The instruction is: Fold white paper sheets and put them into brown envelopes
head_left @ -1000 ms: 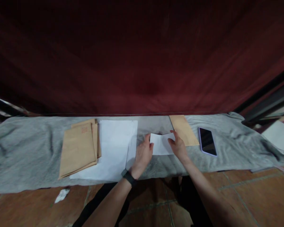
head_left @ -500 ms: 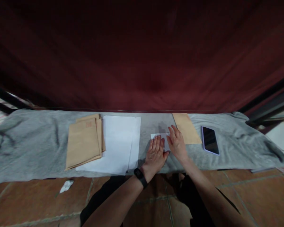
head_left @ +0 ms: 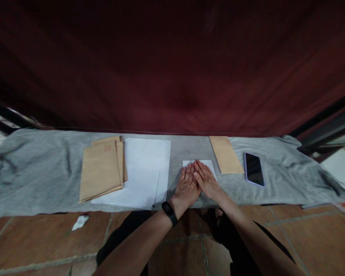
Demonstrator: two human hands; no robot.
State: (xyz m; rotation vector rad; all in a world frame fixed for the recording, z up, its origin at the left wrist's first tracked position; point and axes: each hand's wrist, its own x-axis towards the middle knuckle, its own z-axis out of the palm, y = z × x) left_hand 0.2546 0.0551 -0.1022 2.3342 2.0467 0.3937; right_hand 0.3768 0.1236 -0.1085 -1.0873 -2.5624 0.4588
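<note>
A small piece of folded white paper (head_left: 210,165) lies on the grey cloth under both palms. My left hand (head_left: 187,187) rests flat on its left part, fingers stretched forward, a black band on the wrist. Lying flat beside it, my right hand (head_left: 207,181) presses on the paper's right part and partly overlaps the left hand's fingers. Only the paper's far and right edges show; the hands hide the rest. Just right of it is a single brown envelope (head_left: 226,155).
Brown envelopes (head_left: 100,168) are stacked at the left, partly over large white sheets (head_left: 143,168). A phone (head_left: 254,168) lies to the right. Grey cloth (head_left: 293,172) covers the long surface, with a dark red curtain (head_left: 172,84) behind. Crumpled white paper (head_left: 80,222) is on the tiled floor.
My right hand has moved left from the paper's right edge and come down flat against my left hand. My left hand stays on the paper. More of the brown envelope shows.
</note>
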